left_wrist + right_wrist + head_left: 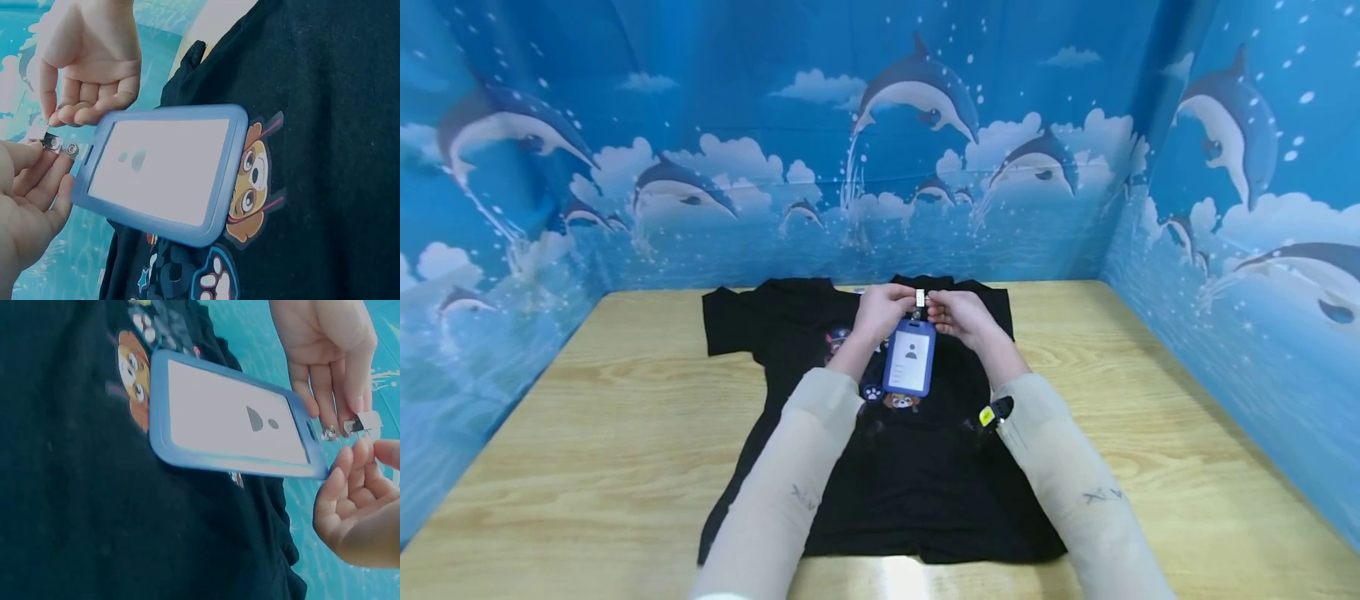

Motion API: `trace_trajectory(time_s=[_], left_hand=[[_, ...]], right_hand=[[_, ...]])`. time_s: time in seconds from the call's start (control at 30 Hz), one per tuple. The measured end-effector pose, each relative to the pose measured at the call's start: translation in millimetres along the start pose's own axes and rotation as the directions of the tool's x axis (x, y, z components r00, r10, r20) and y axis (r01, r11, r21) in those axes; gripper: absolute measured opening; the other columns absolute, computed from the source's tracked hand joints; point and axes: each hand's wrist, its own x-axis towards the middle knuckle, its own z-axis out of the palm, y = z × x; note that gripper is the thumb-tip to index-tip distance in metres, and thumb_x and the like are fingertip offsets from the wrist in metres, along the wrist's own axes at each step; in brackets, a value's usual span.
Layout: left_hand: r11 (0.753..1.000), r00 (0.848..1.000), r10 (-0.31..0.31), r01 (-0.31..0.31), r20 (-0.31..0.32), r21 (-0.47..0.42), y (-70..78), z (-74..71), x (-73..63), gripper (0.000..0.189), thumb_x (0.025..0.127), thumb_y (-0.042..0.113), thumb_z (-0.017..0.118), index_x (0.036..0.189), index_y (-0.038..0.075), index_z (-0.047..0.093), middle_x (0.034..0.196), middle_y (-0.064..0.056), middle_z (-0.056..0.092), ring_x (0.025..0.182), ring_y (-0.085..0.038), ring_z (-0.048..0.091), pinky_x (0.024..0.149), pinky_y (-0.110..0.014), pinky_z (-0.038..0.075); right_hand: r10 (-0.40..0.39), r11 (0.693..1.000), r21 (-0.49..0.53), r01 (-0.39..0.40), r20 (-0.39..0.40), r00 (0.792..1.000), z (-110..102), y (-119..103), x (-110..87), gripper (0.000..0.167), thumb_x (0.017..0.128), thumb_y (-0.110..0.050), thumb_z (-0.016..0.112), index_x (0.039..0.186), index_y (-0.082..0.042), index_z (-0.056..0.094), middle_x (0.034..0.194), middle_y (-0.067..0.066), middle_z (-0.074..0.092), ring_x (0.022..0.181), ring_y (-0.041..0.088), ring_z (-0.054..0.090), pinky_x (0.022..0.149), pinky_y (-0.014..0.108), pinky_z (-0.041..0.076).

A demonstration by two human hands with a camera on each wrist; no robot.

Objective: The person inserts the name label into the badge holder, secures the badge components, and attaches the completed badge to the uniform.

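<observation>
A blue badge holder (910, 358) with a white card hangs from a small metal clip (53, 142) by a clear snap strap (330, 432). My left hand (880, 315) pinches the clip between thumb and fingers. From the other side my right hand (961, 317) pinches a thin metal piece at the clip's edge, thumb against index finger. The holder hangs tilted over a black T-shirt (917, 483) with a cartoon dog print (253, 187), overlapping part of the print in the head view.
The T-shirt lies spread on a wooden table (625, 433), its collar end away from me. A blue dolphin-print curtain (737, 108) stands along the back and both sides. A black and yellow device (992, 413) shows at my right wrist.
</observation>
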Motion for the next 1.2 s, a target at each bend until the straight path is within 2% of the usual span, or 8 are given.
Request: trace_trajectory(time_s=[0.17, 0.27, 0.37, 0.53, 0.6, 0.83, 1.07, 1.2], left_hand=[[0.999, 1.0, -0.023, 0.023, 0.002, 0.03, -4.8, -0.7, 2.4, 0.022, 0.092, 0.014, 0.057, 0.109, 0.005, 0.068, 0.096, -0.008, 0.069, 0.09, -0.018, 0.063, 0.079, -0.033, 0.048], [0.997, 0.999, -0.048, 0.048, -0.008, 0.058, -9.5, -0.3, 3.8, 0.02, 0.09, 0.014, 0.06, 0.106, 0.005, 0.069, 0.092, -0.007, 0.07, 0.089, -0.018, 0.064, 0.077, -0.033, 0.048], [0.993, 0.995, -0.099, 0.099, -0.012, 0.058, -13.6, 0.0, 4.7, 0.018, 0.089, 0.012, 0.061, 0.103, 0.005, 0.07, 0.09, -0.008, 0.07, 0.086, -0.017, 0.064, 0.075, -0.032, 0.048], [0.985, 0.986, -0.165, 0.166, -0.009, 0.043, -17.8, -1.4, 5.3, 0.018, 0.089, 0.011, 0.061, 0.102, 0.004, 0.07, 0.091, -0.007, 0.069, 0.083, -0.016, 0.062, 0.073, -0.03, 0.049], [0.983, 0.984, -0.175, 0.176, -0.011, 0.048, -18.9, -2.8, 5.6, 0.018, 0.089, 0.011, 0.061, 0.102, 0.005, 0.07, 0.092, -0.006, 0.068, 0.082, -0.016, 0.062, 0.072, -0.03, 0.049], [0.976, 0.977, -0.213, 0.213, -0.005, 0.054, -20.6, -6.4, 5.8, 0.018, 0.089, 0.013, 0.06, 0.103, 0.008, 0.071, 0.091, -0.004, 0.067, 0.081, -0.016, 0.06, 0.07, -0.03, 0.048], [0.969, 0.97, -0.242, 0.241, 0.011, 0.052, -22.6, -5.9, 5.3, 0.018, 0.089, 0.013, 0.06, 0.102, 0.008, 0.071, 0.092, -0.004, 0.067, 0.082, -0.016, 0.059, 0.071, -0.031, 0.048], [0.969, 0.971, -0.237, 0.237, -0.012, 0.065, -24.3, -5.7, 4.7, 0.016, 0.087, 0.012, 0.062, 0.1, 0.008, 0.071, 0.092, -0.004, 0.067, 0.081, -0.016, 0.059, 0.07, -0.031, 0.047]], right_hand=[[-0.021, 0.999, -0.053, 0.013, -0.15, 0.989, -6, -1, 13.7, 0.026, 0.096, -0.021, 0.051, 0.111, -0.003, 0.058, 0.095, 0.007, 0.059, 0.08, 0.014, 0.057, 0.081, 0.032, 0.047], [-0.061, 0.984, -0.175, 0.025, -0.204, 0.977, -11, 3, 23.6, 0.031, 0.095, -0.019, 0.051, 0.119, -0.001, 0.058, 0.108, 0.012, 0.058, 0.091, 0.019, 0.056, 0.089, 0.038, 0.044], [-0.134, 0.909, -0.415, 0.041, -0.198, 0.971, -15, 10, 32.3, 0.029, 0.095, -0.017, 0.051, 0.116, 0.0, 0.061, 0.11, 0.013, 0.059, 0.094, 0.022, 0.056, 0.086, 0.038, 0.045], [-0.246, 0.673, -0.732, 0.104, -0.089, 0.965, -17, 20, 42.0, 0.023, 0.092, -0.016, 0.055, 0.106, 0.0, 0.066, 0.111, 0.015, 0.061, 0.098, 0.027, 0.056, 0.085, 0.039, 0.044], [-0.255, 0.623, -0.774, 0.116, -0.061, 0.965, -16, 23, 44.4, 0.022, 0.091, -0.015, 0.056, 0.104, -0.001, 0.067, 0.11, 0.015, 0.061, 0.098, 0.028, 0.055, 0.086, 0.04, 0.044], [-0.206, 0.601, -0.796, 0.07, -0.07, 0.976, -7, 29, 46.6, 0.02, 0.092, -0.014, 0.057, 0.106, -0.002, 0.065, 0.11, 0.014, 0.06, 0.096, 0.027, 0.054, 0.085, 0.041, 0.044], [-0.189, 0.465, -0.885, 0.035, -0.061, 0.98, 0, 35, 49.4, 0.019, 0.091, -0.015, 0.057, 0.107, -0.005, 0.062, 0.11, 0.013, 0.059, 0.096, 0.028, 0.054, 0.086, 0.046, 0.042], [-0.189, 0.438, -0.899, 0.014, -0.077, 0.979, 2, 36, 50.1, 0.019, 0.09, -0.016, 0.058, 0.105, -0.003, 0.058, 0.108, 0.014, 0.058, 0.095, 0.029, 0.054, 0.085, 0.048, 0.042]])
